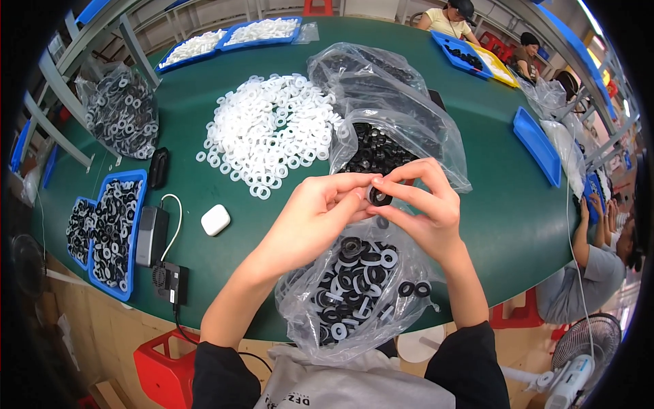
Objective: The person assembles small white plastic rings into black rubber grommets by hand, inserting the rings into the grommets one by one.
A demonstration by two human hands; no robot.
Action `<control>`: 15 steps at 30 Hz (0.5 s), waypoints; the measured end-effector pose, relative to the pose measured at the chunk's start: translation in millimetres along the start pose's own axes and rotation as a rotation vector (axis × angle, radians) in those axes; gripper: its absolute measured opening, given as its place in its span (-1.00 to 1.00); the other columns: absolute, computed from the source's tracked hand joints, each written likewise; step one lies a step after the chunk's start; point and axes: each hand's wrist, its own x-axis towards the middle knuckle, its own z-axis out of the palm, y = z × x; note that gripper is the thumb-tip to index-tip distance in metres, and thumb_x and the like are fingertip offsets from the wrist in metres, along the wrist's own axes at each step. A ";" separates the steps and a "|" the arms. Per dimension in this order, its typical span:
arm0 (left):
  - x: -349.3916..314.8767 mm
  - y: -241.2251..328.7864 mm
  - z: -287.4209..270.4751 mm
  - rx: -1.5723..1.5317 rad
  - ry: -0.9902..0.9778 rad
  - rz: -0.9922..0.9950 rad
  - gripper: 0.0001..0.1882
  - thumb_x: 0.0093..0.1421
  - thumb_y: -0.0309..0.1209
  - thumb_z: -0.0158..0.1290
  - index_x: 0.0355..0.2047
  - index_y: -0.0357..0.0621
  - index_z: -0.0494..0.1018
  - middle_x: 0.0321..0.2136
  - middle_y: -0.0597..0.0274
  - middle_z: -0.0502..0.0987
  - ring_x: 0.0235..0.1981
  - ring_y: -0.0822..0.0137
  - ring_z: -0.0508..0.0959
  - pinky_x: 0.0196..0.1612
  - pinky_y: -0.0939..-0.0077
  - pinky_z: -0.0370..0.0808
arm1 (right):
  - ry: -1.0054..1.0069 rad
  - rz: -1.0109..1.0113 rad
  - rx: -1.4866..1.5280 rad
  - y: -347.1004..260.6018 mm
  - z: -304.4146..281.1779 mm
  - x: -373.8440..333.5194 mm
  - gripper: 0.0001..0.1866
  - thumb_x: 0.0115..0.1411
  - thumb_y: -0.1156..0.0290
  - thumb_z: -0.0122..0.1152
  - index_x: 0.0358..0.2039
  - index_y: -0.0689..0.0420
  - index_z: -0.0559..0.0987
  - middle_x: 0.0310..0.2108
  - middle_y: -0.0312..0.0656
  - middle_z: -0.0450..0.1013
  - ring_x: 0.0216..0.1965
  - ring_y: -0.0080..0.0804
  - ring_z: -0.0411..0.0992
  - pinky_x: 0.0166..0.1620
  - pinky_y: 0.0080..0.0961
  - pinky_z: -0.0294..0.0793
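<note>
Above a clear plastic bag, my left hand [320,208] and my right hand [432,208] meet, fingertips pinched on a small black ring [379,198]. A pale edge shows at the ring's left side, perhaps a white washer against it. The open bag [306,334] under my hands holds black rings and white washers, many of them paired. Two black rings [414,289] show at its right side. Past my hands, another clear bag [436,146] lies open with glossy black rings [378,146] inside. To its left spreads a pile of loose white washers [269,129].
On the left are blue trays [139,204] of mixed rings, a black power adapter [151,236] and a white case [216,220]. A filled bag [122,112] stands behind. Blue trays [262,42] of white parts lie at the far edge; a blue tray [537,146] is at right. Other people sit around.
</note>
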 end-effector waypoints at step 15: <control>-14.7 19.0 4.3 0.302 0.084 0.008 -0.65 0.34 -0.49 -0.06 0.09 -0.40 0.39 -0.06 0.04 0.56 -0.07 0.33 0.58 0.05 0.48 0.48 | -0.113 0.184 0.201 -18.9 -13.5 4.2 -0.64 -0.14 0.58 0.41 -0.23 0.14 0.65 -0.28 -0.20 0.45 -0.23 -0.29 0.42 -0.25 -0.43 0.48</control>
